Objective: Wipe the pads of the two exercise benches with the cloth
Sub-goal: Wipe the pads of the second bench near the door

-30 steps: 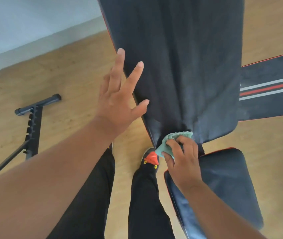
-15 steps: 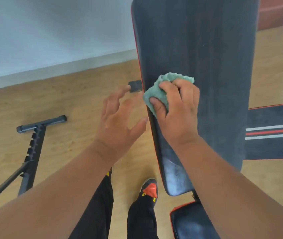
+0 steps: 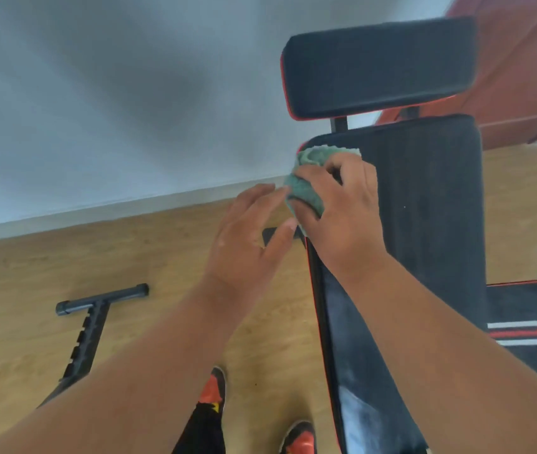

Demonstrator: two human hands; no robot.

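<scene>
A long black bench pad with a red-piped edge runs up the right half of the view. Above it stands a separate black headrest pad. My right hand grips a bunched green cloth and presses it on the pad's upper left corner. My left hand hovers just left of the pad's edge, fingers relaxed, its fingertips close to the cloth and holding nothing. A second black pad with red and white stripes lies at the right edge.
A black metal bench frame with a notched bar lies on the wooden floor at the left. A white wall and skirting board run behind. My red and black shoes stand by the bench. A reddish-brown cabinet fills the top right.
My right hand has slid the cloth up the pad's left edge from the lower end to the upper corner. My left hand followed upward, and the view tilted up, revealing the headrest.
</scene>
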